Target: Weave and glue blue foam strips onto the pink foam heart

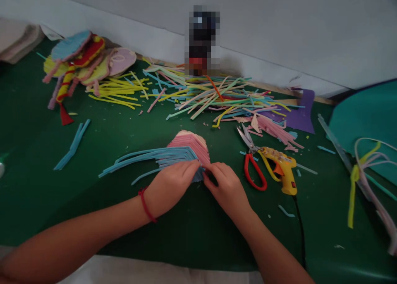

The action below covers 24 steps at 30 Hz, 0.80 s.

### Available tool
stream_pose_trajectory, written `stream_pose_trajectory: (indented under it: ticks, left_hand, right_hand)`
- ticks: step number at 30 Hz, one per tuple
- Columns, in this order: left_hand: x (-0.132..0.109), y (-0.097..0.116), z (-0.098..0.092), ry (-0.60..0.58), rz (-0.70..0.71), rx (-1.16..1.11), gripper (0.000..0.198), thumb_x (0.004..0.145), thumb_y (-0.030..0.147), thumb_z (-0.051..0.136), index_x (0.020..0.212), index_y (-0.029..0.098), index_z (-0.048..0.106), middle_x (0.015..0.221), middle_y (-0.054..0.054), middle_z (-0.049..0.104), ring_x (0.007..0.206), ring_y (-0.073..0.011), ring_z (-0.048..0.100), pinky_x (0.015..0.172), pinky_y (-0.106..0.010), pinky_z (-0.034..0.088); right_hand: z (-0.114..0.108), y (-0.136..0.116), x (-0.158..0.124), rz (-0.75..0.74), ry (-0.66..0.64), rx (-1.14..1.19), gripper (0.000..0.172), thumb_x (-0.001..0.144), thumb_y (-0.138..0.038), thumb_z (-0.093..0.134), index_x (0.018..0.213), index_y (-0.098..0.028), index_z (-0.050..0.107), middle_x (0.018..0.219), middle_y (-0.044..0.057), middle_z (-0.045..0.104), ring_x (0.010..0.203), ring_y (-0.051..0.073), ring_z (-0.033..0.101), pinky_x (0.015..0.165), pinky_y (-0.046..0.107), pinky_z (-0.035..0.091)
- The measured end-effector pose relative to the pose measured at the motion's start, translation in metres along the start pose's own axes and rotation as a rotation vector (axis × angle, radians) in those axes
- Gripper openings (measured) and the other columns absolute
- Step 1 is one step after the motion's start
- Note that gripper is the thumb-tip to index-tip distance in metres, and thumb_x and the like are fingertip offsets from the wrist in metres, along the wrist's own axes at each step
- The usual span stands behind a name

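Observation:
A rounded piece faced with rows of pink and blue pipe cleaners [194, 143] lies on the green table in front of me. Long loose ends of blue pipe cleaners [149, 154] stick out to its left. My left hand [175, 182], with a red band at the wrist, pinches a blue pipe cleaner along the piece's middle. Opposite it, the fingertips of my right hand [228, 187] close on the same blue strip at the right edge. Both hands cover much of the lower part of the piece.
Right of my hands lie red-handled scissors [252, 156] and a yellow glue gun [281, 168] with its cord. Loose pipe cleaners [201, 96] are heaped at the back. Finished-looking fan shapes [89, 60] are stacked back left. A teal sheet [369, 122] is far right.

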State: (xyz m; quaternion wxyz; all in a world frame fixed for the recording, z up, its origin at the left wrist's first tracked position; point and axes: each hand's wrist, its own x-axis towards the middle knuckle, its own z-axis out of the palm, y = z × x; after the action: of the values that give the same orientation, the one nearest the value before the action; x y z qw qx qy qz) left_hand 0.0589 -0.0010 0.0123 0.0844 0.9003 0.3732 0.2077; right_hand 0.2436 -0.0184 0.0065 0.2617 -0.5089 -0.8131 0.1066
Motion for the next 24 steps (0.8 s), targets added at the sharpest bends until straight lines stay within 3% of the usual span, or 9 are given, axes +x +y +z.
stream_pose_trajectory:
  ticks: [5, 9, 17, 24]
  left_hand:
    - [-0.005, 0.014, 0.004, -0.098, -0.087, 0.260, 0.039, 0.093, 0.015, 0.038, 0.129, 0.003, 0.049, 0.136, -0.020, 0.051, 0.123, -0.0301, 0.052, 0.098, -0.046, 0.046]
    - [-0.005, 0.015, 0.004, -0.180, -0.212, 0.337, 0.048, 0.093, 0.027, 0.042, 0.133, 0.003, 0.047, 0.142, -0.022, 0.042, 0.128, -0.0350, 0.045, 0.100, -0.050, 0.042]
    - [-0.001, 0.009, 0.001, -0.241, -0.262, 0.278, 0.057, 0.090, 0.034, 0.043, 0.138, 0.003, 0.042, 0.146, -0.019, 0.038, 0.131, -0.0323, 0.042, 0.104, -0.050, 0.037]
    - [0.003, 0.005, 0.001, -0.202, -0.236, 0.250, 0.055, 0.088, 0.035, 0.045, 0.136, 0.007, 0.046, 0.141, -0.020, 0.045, 0.125, -0.0347, 0.047, 0.101, -0.052, 0.039]
  right_hand:
    - [-0.005, 0.001, -0.002, 0.014, 0.019, -0.061, 0.020, 0.089, -0.012, 0.050, 0.107, -0.014, 0.060, 0.090, 0.008, 0.066, 0.082, 0.019, 0.061, 0.075, 0.034, 0.049]
    - [-0.008, 0.004, -0.004, 0.068, -0.001, 0.040, 0.021, 0.092, -0.014, 0.046, 0.109, -0.018, 0.059, 0.097, 0.008, 0.066, 0.087, 0.018, 0.062, 0.077, 0.032, 0.052]
    - [-0.011, 0.006, -0.004, 0.127, 0.014, 0.119, 0.023, 0.093, -0.016, 0.045, 0.108, -0.019, 0.062, 0.096, 0.008, 0.066, 0.088, 0.017, 0.064, 0.080, 0.032, 0.054]
    - [-0.012, 0.008, -0.005, 0.118, -0.031, 0.165, 0.024, 0.092, -0.013, 0.045, 0.108, -0.020, 0.062, 0.098, 0.007, 0.067, 0.092, 0.018, 0.063, 0.083, 0.035, 0.054]
